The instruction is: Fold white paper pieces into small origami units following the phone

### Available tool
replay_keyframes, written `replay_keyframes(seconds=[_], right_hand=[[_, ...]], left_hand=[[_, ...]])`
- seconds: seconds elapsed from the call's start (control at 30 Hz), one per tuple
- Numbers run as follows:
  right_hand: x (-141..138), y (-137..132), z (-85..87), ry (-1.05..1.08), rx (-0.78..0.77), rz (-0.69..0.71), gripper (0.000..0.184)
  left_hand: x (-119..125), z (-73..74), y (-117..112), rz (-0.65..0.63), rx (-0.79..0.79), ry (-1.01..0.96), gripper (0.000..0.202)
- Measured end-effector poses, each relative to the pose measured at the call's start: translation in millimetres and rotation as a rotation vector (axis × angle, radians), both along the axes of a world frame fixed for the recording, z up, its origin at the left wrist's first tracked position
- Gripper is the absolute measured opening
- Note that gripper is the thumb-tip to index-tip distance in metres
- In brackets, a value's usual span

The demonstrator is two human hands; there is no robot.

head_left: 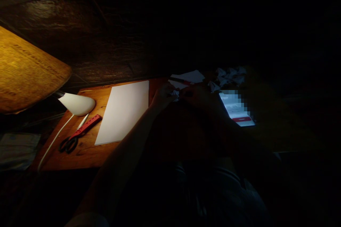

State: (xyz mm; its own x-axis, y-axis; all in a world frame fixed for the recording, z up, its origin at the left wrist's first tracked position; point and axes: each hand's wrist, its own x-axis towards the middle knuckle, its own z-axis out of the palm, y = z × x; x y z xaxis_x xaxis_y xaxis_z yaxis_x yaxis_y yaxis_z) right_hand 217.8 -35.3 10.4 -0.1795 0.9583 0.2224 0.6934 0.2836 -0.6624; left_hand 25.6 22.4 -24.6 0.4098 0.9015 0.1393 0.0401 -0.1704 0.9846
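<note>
Where my hands meet: a small white scrap of paper (174,93) lies at the far middle of the surface (87,154), between both hands.
Scrap's direction: too small and shadowed for me to tell its long axis or which way it points.
Left hand (162,97): fingers curled together on the scrap's left edge, pinching it.
Right hand (194,95): touching the scrap's right side; it is in deep shadow, so I cannot tell its grip.
Beyond the hands: a flat white paper piece (190,76) and crumpled paper (230,75).
Right of them: a lit phone (236,110).
Left of them: a white sheet (124,111), its long axis running near-left to far-right, then a red ruler (89,125), scissors (69,142) and a lamp (77,103).
</note>
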Motion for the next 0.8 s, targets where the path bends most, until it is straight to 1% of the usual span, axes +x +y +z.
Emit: replay_keyframes(seconds=[0.2, 0.33, 0.43, 0.53, 0.63, 0.8], right_hand=[[-2.3, -3.5, -2.2, -0.157, 0.020, -0.017, 0.020], [-3.8, -4.1, -2.8, -0.232, 0.032, -0.016, 0.022], [-3.5, -4.8, -4.4, -0.227, 0.039, -0.033, 0.018], [-2.6, -3.9, -7.2, -0.184, 0.096, -0.058, 0.015], [-3.4, -2.5, -9.1, -0.149, 0.100, -0.089, 0.017], [-7.7, -5.6, -6.3, -0.083, 0.088, -0.060, 0.015]], left_hand=[[-2.3, -6.0, 2.2, -0.050, 0.054, 0.022, 0.038], [-3.1, -5.3, 0.7, -0.038, 0.073, 0.022, 0.036], [-2.3, -3.5, -2.2, -0.039, 0.058, 0.033, 0.037], [-0.1, -3.7, -2.7, -0.021, 0.073, -0.012, 0.036], [1.7, -4.8, -1.7, 0.042, 0.092, -0.016, 0.035], [2.1, -4.5, -3.4, 0.047, 0.035, -0.050, 0.032]])
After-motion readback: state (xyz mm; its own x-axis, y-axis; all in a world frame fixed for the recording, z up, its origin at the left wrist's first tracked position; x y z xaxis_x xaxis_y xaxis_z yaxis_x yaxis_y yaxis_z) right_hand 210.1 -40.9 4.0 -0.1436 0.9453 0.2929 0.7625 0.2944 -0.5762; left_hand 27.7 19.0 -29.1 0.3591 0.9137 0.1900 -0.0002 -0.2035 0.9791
